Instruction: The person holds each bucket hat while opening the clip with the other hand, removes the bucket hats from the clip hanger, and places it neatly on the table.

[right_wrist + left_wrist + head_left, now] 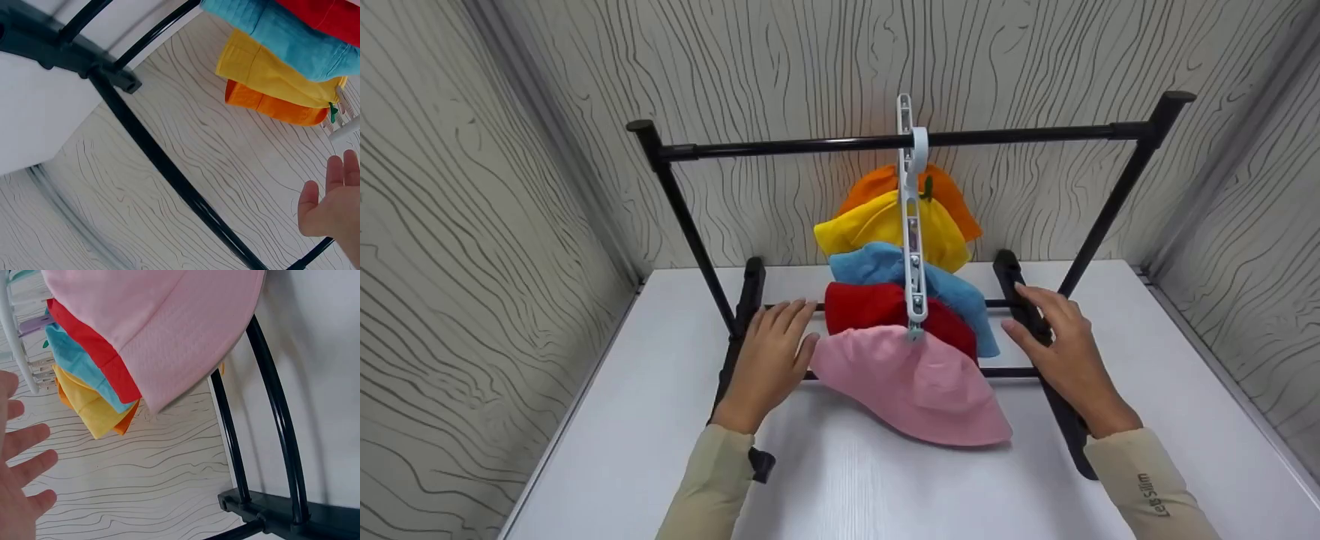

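My left hand, fingers spread and relaxed, is just left of the pink bucket hat. Opposite it, my right hand is apart from the hats, over the rack's right foot, with thumb and fingers spread and nothing held. A white clip hanger hooks over the rack's black top bar and points toward me. From it hang, front to back, the pink hat, a red hat, a blue hat, a yellow hat and an orange hat. A green tab shows near the rearmost hats.
The black rack stands on a white table, with slanted posts at both sides. Two lower bars join its feet. Wood-grain panels enclose the table at the back and sides.
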`<state>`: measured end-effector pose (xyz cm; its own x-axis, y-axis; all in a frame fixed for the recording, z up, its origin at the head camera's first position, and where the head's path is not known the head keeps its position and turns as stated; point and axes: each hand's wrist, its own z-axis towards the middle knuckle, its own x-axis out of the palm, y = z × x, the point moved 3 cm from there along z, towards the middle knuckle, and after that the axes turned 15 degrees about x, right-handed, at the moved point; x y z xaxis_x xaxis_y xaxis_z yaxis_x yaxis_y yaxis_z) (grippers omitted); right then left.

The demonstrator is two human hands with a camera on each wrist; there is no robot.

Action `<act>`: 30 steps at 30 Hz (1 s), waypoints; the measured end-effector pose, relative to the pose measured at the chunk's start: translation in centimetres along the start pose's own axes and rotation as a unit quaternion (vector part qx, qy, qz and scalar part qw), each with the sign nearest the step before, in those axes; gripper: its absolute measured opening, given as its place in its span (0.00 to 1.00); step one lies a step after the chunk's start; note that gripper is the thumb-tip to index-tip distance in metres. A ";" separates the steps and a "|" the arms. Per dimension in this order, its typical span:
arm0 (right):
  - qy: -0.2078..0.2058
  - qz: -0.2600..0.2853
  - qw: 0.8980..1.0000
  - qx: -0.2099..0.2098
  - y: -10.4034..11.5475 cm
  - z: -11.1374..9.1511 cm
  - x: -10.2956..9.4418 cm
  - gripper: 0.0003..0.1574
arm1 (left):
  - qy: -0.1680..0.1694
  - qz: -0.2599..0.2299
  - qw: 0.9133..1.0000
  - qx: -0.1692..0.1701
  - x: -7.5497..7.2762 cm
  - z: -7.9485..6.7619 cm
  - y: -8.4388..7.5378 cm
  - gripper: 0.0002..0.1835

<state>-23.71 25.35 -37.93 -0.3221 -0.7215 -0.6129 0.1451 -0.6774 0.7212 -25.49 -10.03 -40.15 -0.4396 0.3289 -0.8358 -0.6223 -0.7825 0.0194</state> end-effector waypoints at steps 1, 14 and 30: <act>0.006 0.007 1.000 0.009 0.0 -0.1 0.2 0.33 | -0.006 -0.003 1.000 0.004 0.1 -0.1 -0.2 0.25; 0.051 0.044 0.997 0.048 0.4 -0.8 2.3 0.34 | -0.029 -0.053 0.998 0.032 2.1 -0.2 -2.1 0.26; 0.101 0.049 0.992 0.061 1.6 -0.5 4.1 0.36 | -0.017 -0.129 0.991 0.040 3.4 1.3 -3.7 0.26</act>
<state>-24.38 21.21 -39.45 -0.1156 -0.8051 -0.5817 0.0474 -0.5894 0.8064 -25.49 -5.34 -42.32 -0.2798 0.5323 -0.7990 -0.7653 -0.6261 -0.1492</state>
